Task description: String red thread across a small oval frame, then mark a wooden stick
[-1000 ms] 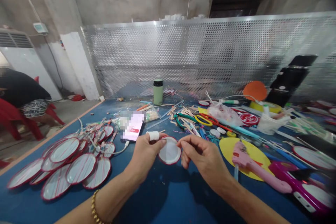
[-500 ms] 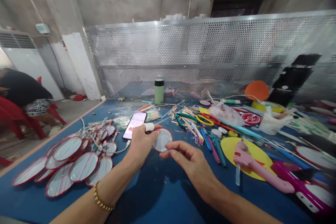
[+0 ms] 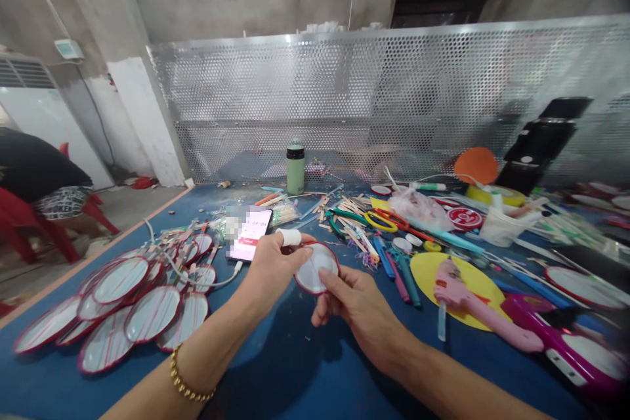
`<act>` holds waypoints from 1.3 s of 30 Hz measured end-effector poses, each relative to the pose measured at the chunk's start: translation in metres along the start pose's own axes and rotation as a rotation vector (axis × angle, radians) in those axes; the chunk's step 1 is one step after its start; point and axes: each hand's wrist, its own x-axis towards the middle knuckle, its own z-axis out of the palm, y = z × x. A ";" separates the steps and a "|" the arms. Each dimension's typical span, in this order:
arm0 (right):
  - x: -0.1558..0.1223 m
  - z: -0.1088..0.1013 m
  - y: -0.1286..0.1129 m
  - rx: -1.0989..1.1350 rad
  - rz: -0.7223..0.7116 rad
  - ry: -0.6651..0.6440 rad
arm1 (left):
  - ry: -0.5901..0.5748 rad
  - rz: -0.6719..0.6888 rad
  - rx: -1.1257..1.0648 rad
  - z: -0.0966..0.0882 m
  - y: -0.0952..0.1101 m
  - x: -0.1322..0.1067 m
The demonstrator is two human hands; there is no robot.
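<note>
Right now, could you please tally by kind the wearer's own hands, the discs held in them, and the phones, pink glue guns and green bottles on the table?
Hands: 2, the left hand and the right hand
Held discs: 1 red-rimmed disc
Phones: 1 phone
Glue guns: 1 pink glue gun
Bottles: 1 green bottle
Total: 6

The right hand (image 3: 353, 300) partly hides the red-rimmed disc (image 3: 311, 266), while the view's left edge crops a seated person (image 3: 39, 163).

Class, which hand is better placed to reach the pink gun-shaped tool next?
Right hand, probably: it lies nearer the pink gun-shaped tool; the left hand is farther across. Both hold the red-rimmed white disc.
</note>
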 end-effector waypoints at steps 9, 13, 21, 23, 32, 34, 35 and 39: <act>-0.001 -0.003 0.001 0.068 -0.001 -0.008 | -0.155 -0.079 -0.116 -0.008 0.003 -0.002; 0.000 -0.005 0.000 0.070 -0.012 0.009 | -0.199 -0.108 -0.140 -0.013 0.004 -0.001; 0.001 -0.005 -0.003 -0.024 -0.057 0.070 | -0.120 -0.044 0.068 -0.010 0.003 -0.002; 0.000 -0.004 -0.004 -0.066 -0.070 0.070 | -0.091 -0.025 0.059 -0.007 0.001 -0.003; -0.004 -0.001 -0.007 -0.140 -0.116 0.057 | -0.060 -0.013 0.044 -0.002 0.002 -0.004; -0.005 0.000 -0.006 -0.123 -0.107 0.041 | -0.022 -0.006 0.070 -0.003 0.002 -0.003; -0.006 0.000 -0.006 -0.111 -0.103 0.030 | -0.004 0.001 0.082 -0.004 0.002 -0.003; -0.007 0.001 -0.009 -0.012 -0.068 -0.002 | 0.028 0.023 0.098 -0.005 0.002 -0.003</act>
